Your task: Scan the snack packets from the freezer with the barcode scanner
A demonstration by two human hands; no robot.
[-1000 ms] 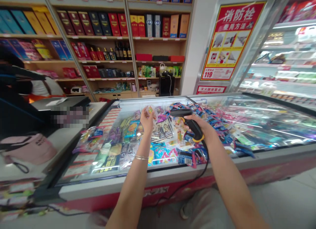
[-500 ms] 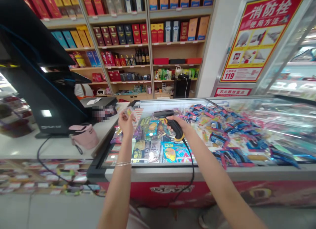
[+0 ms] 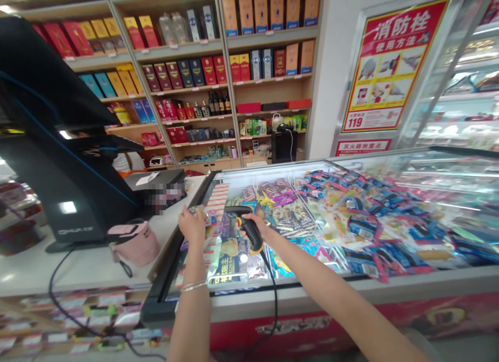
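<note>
My left hand [image 3: 191, 225] is closed on a small clear-wrapped package [image 3: 200, 213], above the left end of a glass-topped freezer [image 3: 280, 295]. The fingers cover part of the package, so its contents are hard to make out. In my right hand [image 3: 259, 228] is a black and yellow barcode scanner [image 3: 252, 237], my fingers wrapped round its handle. The scanner's head is turned left toward the package, with a gap between them. Its black cord [image 3: 276, 294] hangs over the freezer's front edge. Bagged goods [image 3: 364, 228] lie under the glass.
To the left, a white counter [image 3: 91, 266] carries a black checkout terminal [image 3: 83, 195] and a pink pouch [image 3: 135, 242]. Another cord [image 3: 58, 305] hangs off its front. Shelves of boxes and bottles [image 3: 183, 110] stand behind. A red poster [image 3: 395, 65] hangs at the right.
The scanner has moved left, nearer the package. My left hand has come down slightly and turned, with its back now toward me. The camera view has shifted somewhat.
</note>
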